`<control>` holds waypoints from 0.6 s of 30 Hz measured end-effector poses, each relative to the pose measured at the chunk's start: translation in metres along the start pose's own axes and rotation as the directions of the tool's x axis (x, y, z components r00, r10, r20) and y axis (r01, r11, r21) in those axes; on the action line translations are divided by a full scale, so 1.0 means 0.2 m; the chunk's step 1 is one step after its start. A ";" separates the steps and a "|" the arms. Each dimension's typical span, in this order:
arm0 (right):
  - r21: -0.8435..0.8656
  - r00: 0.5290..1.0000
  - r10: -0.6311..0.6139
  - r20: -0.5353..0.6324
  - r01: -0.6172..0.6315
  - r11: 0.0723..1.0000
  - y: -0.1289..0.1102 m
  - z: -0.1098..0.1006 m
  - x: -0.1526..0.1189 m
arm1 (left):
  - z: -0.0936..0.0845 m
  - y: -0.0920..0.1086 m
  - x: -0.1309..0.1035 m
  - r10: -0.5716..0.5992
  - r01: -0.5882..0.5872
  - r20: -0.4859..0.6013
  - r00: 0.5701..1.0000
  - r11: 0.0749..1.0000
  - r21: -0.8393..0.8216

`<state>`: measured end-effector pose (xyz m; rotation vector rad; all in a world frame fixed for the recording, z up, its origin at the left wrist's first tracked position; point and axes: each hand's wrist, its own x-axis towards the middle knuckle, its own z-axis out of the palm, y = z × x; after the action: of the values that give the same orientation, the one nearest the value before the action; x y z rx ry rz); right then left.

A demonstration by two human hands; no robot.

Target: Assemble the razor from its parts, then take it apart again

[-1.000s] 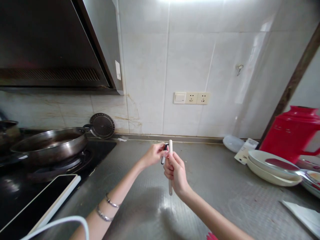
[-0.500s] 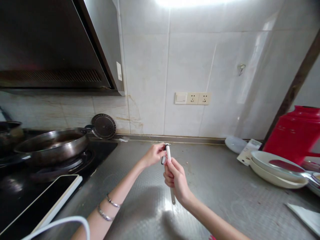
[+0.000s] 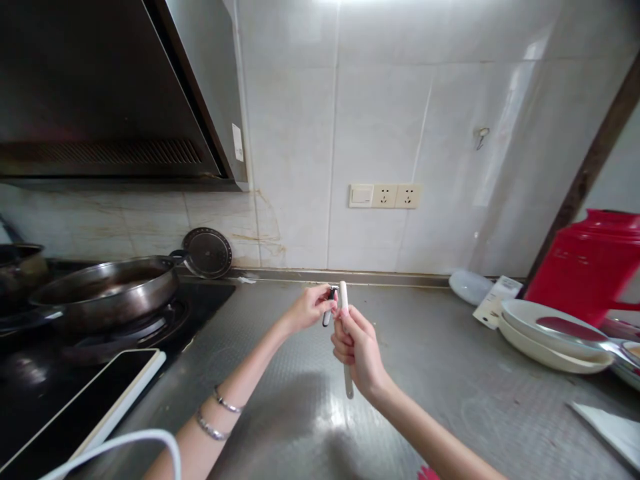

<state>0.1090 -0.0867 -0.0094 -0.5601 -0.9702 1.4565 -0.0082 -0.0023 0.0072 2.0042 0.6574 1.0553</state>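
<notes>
Over the middle of the steel counter (image 3: 280,413), my left hand (image 3: 309,310) pinches a small black-and-silver item (image 3: 328,312) between thumb and fingers; its exact kind is too small to tell. Just to its right, my right hand (image 3: 361,347) is closed round a slim white stick-like handle (image 3: 343,297). The handle stands nearly upright, its rounded top above the thumb and its flat grey-white lower end below the fist. Two bracelets circle my left forearm.
On the left, a steel pan (image 3: 107,293) sits on the black stove (image 3: 200,300), with a phone-like device (image 3: 90,413) and white cable (image 3: 145,437) nearer. At right are stacked dishes (image 3: 550,353), a white card (image 3: 497,303) and a red jug (image 3: 585,267). A range hood (image 3: 100,93) overhangs the stove.
My right hand has shifted slightly right with the white handle, which now stands more upright and a little apart from the black-and-silver item. My left hand has barely moved.
</notes>
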 end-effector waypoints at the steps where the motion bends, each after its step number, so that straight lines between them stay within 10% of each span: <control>1: 0.002 1.000 -0.025 -0.002 0.025 1.000 -0.01 0.00 0.01 | 0.00 0.00 0.00 0.008 -0.008 0.004 1.000 1.000 0.003; 18: 0.014 0.998 0.062 -0.017 -0.061 0.998 0.01 -0.03 -0.01 | -0.01 -0.04 0.00 0.072 -0.060 -0.048 0.996 0.974 0.217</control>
<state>0.1131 -0.0859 -0.0156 -0.5963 -0.9362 1.5095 -0.0113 0.0039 0.0019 2.2025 0.7674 1.1227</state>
